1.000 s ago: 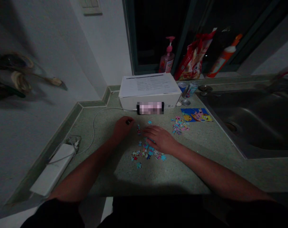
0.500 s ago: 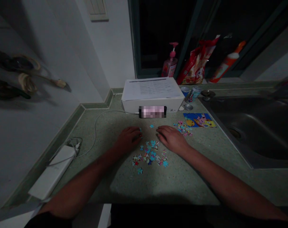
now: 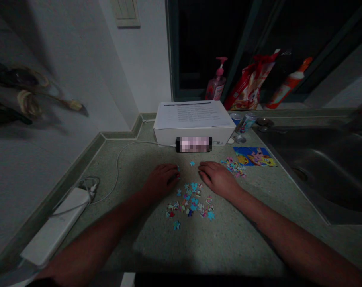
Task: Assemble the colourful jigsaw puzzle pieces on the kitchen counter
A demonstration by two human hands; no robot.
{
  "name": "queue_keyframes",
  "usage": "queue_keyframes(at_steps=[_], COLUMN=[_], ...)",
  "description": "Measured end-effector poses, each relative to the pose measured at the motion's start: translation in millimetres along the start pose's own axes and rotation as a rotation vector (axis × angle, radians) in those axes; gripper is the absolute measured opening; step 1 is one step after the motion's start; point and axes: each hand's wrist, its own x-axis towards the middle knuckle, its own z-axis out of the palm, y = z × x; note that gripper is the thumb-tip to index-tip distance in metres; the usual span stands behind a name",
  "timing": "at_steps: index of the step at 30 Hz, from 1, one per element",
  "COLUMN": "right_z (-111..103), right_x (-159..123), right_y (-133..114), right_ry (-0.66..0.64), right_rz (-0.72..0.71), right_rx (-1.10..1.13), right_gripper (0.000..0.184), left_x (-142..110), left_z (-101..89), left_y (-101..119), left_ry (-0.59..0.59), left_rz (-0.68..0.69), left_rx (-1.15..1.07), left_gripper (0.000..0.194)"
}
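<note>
Puzzle pieces lay mostly loose on the worktop, on the near side of both hands, with another pile beside the card. Little looked joined; much appeared left. The left hand curled beside some pieces, the right hand rested opposite; whether either grip held anything was unclear.

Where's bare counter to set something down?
Bare counter: nearside of the central puzzle pieces, between left forearm and right forearm; also between right forearm and sink. Crowded: beside the right hand, around the second pile and picture card.
</note>
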Motion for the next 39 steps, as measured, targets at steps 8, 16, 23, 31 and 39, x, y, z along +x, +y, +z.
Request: queue_keyframes(at_steps=[8,16,23,31,39], right_z=[2.2,1.4,0.1,1.5,0.8], right_x=[1.3,3.7,5.3,6.4,7.6], right_y=[2.7,2.6,1.5,1.5,2.1], right_ry=[0.016,0.013,0.005,0.004,-0.001], right_rz=[-0.017,-0.022,-0.021,-0.023,-0.018], right_rx=[-0.024,-0.041,-0.061,-0.053,-0.047], right_gripper=[0.027,0.026,0.025,0.026,0.026], left_x=[1.8,0.9,1.3,2.6,2.2], left_z=[-2.4,-3.0,-0.4,-0.2,-1.6], left_y=[2.1,3.5,1.9,2.0,2.8], left_ry=[0.024,0.040,0.046,0.042,0.062], left_rz=[-0.003,0.010,0.037,0.035,0.046], left_rx=[0.003,0.015,0.025,0.036,0.019], left_gripper=[0.021,0.022,0.023,0.022,0.022])
